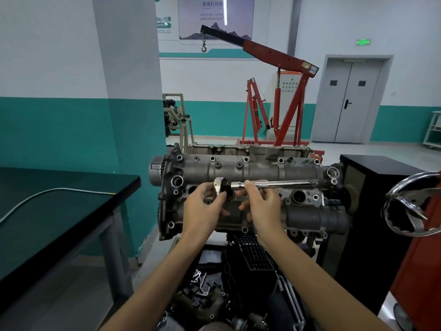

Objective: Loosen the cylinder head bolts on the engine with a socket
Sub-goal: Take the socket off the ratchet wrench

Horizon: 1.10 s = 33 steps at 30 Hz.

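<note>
A grey engine cylinder head (pixel 257 170) lies lengthways in front of me, with bolts along its far edge and round wells along its middle. A chrome ratchet wrench (pixel 281 184) lies across it, handle pointing right, its head (pixel 219 185) over the left-centre wells. My left hand (pixel 202 206) grips the ratchet head with thumb and fingers curled round it. My right hand (pixel 262 206) pinches the handle near the head end. The socket below the ratchet head is hidden by my fingers.
A black-topped table (pixel 59 206) with a metal tube on it stands at the left. A black cabinet (pixel 372 211) and a chrome wheel (pixel 415 204) are at the right. Loose engine parts and a chain (pixel 202 283) lie below. A red engine crane (pixel 281 91) stands behind.
</note>
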{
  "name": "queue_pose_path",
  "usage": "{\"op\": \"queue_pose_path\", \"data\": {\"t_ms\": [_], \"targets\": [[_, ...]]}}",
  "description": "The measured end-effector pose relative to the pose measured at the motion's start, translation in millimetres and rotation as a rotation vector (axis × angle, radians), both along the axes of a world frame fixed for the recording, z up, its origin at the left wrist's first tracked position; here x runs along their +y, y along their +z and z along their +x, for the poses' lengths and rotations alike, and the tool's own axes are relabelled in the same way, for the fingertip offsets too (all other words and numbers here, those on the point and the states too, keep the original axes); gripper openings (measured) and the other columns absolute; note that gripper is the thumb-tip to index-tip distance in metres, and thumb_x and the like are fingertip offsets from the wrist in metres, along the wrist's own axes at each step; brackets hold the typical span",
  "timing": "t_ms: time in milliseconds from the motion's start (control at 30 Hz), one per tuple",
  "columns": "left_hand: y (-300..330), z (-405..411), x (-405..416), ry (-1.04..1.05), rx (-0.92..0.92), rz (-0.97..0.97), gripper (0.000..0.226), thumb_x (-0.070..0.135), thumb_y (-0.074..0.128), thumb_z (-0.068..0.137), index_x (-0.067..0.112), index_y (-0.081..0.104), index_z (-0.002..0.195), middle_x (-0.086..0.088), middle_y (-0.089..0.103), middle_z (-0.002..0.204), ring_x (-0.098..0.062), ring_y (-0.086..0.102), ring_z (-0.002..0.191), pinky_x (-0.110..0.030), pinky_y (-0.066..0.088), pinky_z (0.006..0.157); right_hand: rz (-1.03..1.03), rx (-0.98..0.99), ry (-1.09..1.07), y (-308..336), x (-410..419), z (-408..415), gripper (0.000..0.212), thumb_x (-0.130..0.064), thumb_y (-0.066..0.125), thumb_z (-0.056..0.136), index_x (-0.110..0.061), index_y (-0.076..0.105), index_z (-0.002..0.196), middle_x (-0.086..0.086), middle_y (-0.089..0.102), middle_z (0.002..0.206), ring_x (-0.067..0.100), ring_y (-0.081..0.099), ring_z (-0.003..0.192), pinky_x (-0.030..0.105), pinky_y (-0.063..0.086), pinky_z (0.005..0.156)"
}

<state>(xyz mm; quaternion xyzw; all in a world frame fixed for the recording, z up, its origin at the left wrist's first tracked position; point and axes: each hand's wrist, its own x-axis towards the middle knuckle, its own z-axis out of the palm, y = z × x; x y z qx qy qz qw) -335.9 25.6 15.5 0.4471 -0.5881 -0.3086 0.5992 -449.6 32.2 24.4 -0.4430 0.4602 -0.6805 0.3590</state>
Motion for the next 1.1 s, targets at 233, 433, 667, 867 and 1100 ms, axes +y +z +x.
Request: {"op": "queue_pose_path", "data": {"t_ms": [233,433,667,867,1100], "targets": [[-4.8,-6.5,2.1,0.064,-0.043,-0.088,0.018,0.013,0.063,0.087,0.03,0.062,0.092,0.011,0.067,0.088,-0.01,0.067,0.07,-0.019,0.051,0.065,0.039,-0.161,0.053,-0.7,5.0,7.0,0.017,-0.022,0.056,0.09,-0.006,0.058,0.083,-0.005,0.067,0.065,0.005,0.052,0.041,0.016,0.03,0.034],[-11.1,-10.6,0.8,0.18,-0.165,-0.176,0.026,0.011,0.063,0.086,0.027,0.064,0.107,0.021,0.065,0.087,0.01,0.059,0.085,-0.005,0.043,0.07,0.092,-0.369,0.059,-1.3,6.1,14.5,0.014,-0.022,0.056,0.09,-0.011,0.051,0.082,-0.003,0.065,0.061,0.005,0.055,0.042,0.016,0.033,0.035],[-11.6,-13.4,4.4,0.281,-0.237,-0.278,0.03,0.016,0.061,0.088,0.026,0.061,0.116,0.009,0.068,0.082,-0.006,0.062,0.074,-0.025,0.05,0.067,0.201,-0.619,0.189,3.5,6.3,19.1,0.012,-0.023,0.052,0.092,-0.012,0.054,0.088,-0.004,0.062,0.055,0.004,0.054,0.04,0.012,0.033,0.035],[-5.0,-18.4,5.5,0.284,-0.299,-0.367,0.032,0.017,0.06,0.089,0.025,0.057,0.121,0.006,0.067,0.079,-0.009,0.061,0.07,-0.024,0.048,0.062,0.285,-0.829,0.331,20.5,7.0,12.0,0.021,-0.024,0.048,0.093,-0.009,0.055,0.079,0.001,0.057,0.05,0.005,0.052,0.035,0.012,0.029,0.029],[0.2,-19.8,3.6,0.367,-0.489,-0.481,0.04,0.013,0.063,0.087,0.019,0.057,0.126,0.0,0.07,0.084,-0.016,0.064,0.07,-0.025,0.046,0.061,0.302,-0.814,0.317,26.4,7.1,11.8,0.019,-0.026,0.05,0.093,-0.011,0.056,0.084,-0.001,0.057,0.057,0.005,0.05,0.035,0.013,0.029,0.029]]}}
